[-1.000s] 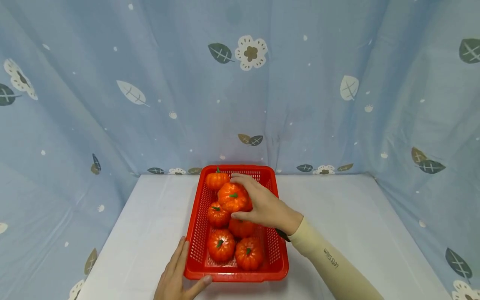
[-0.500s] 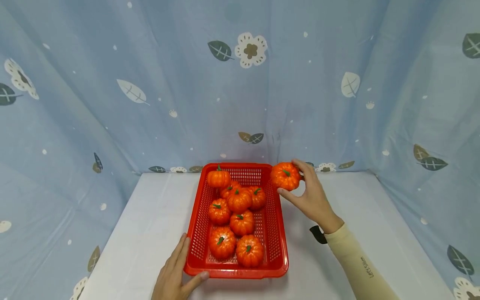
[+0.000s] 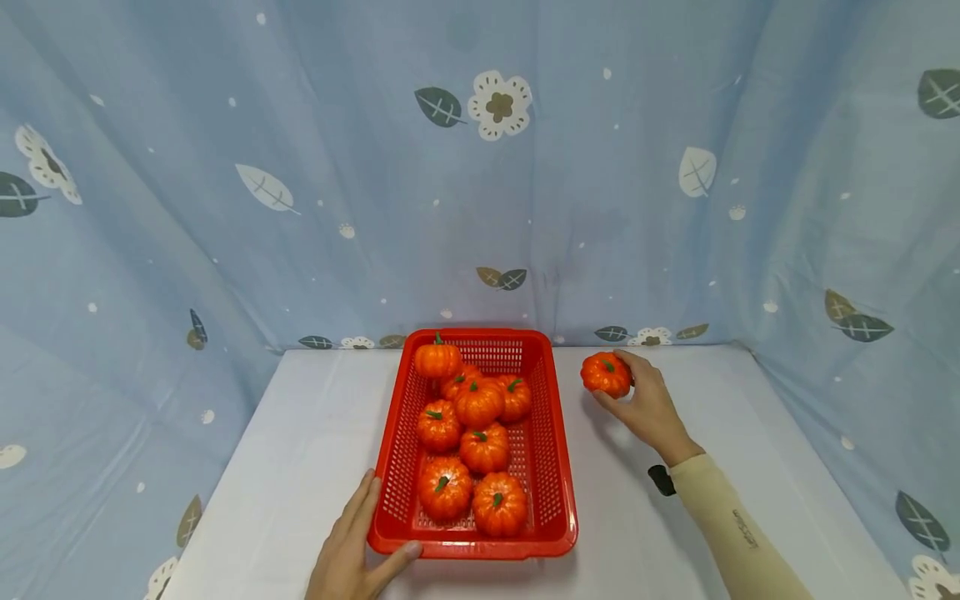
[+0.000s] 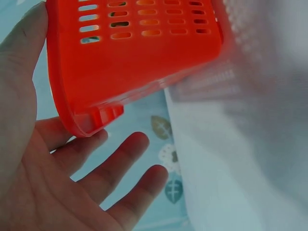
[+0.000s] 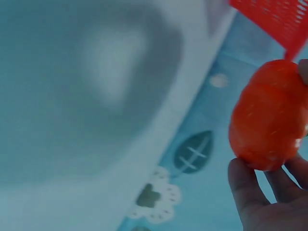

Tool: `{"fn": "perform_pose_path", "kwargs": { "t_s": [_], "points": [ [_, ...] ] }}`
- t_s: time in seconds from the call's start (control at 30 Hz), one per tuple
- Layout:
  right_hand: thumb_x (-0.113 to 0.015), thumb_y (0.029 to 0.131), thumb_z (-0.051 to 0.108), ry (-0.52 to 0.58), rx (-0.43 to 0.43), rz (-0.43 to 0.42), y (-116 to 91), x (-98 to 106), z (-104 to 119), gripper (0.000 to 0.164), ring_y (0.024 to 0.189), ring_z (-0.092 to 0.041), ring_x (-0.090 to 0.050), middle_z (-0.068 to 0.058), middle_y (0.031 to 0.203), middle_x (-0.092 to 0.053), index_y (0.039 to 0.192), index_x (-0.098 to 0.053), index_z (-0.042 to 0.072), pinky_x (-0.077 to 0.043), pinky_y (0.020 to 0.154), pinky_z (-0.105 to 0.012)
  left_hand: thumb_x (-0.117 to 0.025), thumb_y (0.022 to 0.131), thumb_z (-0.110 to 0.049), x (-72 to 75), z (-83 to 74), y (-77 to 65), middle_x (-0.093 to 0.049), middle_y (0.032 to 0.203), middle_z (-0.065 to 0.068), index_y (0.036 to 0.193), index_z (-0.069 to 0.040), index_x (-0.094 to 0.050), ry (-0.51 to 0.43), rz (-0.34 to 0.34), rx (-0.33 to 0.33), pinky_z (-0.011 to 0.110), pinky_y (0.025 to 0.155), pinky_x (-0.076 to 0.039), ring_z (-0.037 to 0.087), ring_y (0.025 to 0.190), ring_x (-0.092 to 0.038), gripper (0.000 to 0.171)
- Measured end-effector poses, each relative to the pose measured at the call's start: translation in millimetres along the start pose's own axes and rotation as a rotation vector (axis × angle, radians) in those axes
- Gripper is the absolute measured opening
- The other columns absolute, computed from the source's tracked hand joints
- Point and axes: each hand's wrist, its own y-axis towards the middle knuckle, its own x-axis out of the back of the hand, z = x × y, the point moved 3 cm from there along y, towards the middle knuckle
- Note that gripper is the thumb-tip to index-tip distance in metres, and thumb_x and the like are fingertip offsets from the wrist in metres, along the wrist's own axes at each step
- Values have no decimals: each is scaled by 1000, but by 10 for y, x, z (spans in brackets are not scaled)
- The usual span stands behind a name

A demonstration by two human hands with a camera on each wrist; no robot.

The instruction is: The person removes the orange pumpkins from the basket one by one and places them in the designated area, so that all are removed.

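Note:
A small orange pumpkin (image 3: 606, 375) with a green stem is in my right hand (image 3: 651, 410), gripped between thumb and fingers, to the right of the red basket. The right wrist view shows this pumpkin (image 5: 269, 115) up off the white surface, with fingertips (image 5: 240, 175) on its underside. My left hand (image 3: 352, 542) rests at the basket's near left corner, thumb along the front rim and straight fingers along the left side. In the left wrist view the thumb touches the basket wall (image 4: 139, 62) and the other fingers spread loosely. Several similar pumpkins (image 3: 447, 488) lie in the red basket (image 3: 474, 548).
The pumpkins are bunched toward the basket's left and middle, some piled at the far end. A white table (image 3: 720, 433) lies under the basket. Blue patterned cloth (image 3: 637, 208) hangs behind and at both sides.
My right hand has lifted the pumpkin out of the basket, carried it right over the rim, and lowered it closer to the table. The left hand has stayed at the corner.

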Motion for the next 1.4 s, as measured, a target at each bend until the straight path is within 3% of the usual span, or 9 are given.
{"fn": "perform_pose_path", "kwargs": {
  "t_s": [0.2,0.53,0.7,0.83,1.0,1.17,1.4],
  "points": [
    [-82,85,16,-12,-53,77,61,-175,-160,77,121,-46,-47,-29,142,-47,147,-41,-6,-43,102,-63,-80,82,-54,-12,5,-22,-34,160,20,155,1,-36,-4,5,15,67,103,-42,46,139,-40,102],
    [-79,89,27,-82,-195,193,89,-350,-357,83,128,-47,-43,-30,148,-39,153,-33,0,-41,107,-64,-79,82,-56,-42,-13,-5,-32,162,16,156,-1,-35,-14,36,55,66,105,-41,45,141,-39,102],
    [-80,89,28,-69,-199,192,99,-371,-361,85,131,-46,-42,-28,150,-37,154,-32,2,-39,108,-65,-81,81,-55,-16,-21,-5,-34,161,17,155,-1,-37,-5,-3,21,64,105,-42,43,140,-40,103],
    [-80,88,30,-71,-195,201,102,-385,-351,88,131,-47,-42,-29,150,-37,154,-30,1,-39,108,-65,-81,80,-57,-16,-20,0,-34,161,16,155,-1,-37,-8,12,43,65,104,-42,43,140,-40,104],
    [-81,87,34,-86,-169,182,104,-369,-317,91,130,-46,-43,-28,151,-37,154,-28,3,-41,107,-65,-78,81,-61,-29,-24,7,-32,162,15,156,-2,-35,-16,48,92,68,103,-42,44,141,-39,105],
    [-77,91,25,-56,-66,119,146,-264,-182,80,131,-47,-41,-27,153,-35,153,-32,3,-47,100,-65,-79,81,-59,-25,-29,10,-32,162,16,156,-2,-35,-21,52,94,68,104,-41,45,141,-39,104],
    [-74,94,26,5,79,79,240,-136,264,76,143,-42,-33,-20,156,-37,154,-35,4,-32,113,-64,-79,81,-59,-15,-18,11,-32,162,16,156,-1,-36,-18,47,93,67,103,-43,45,140,-40,104]
  ]
}}
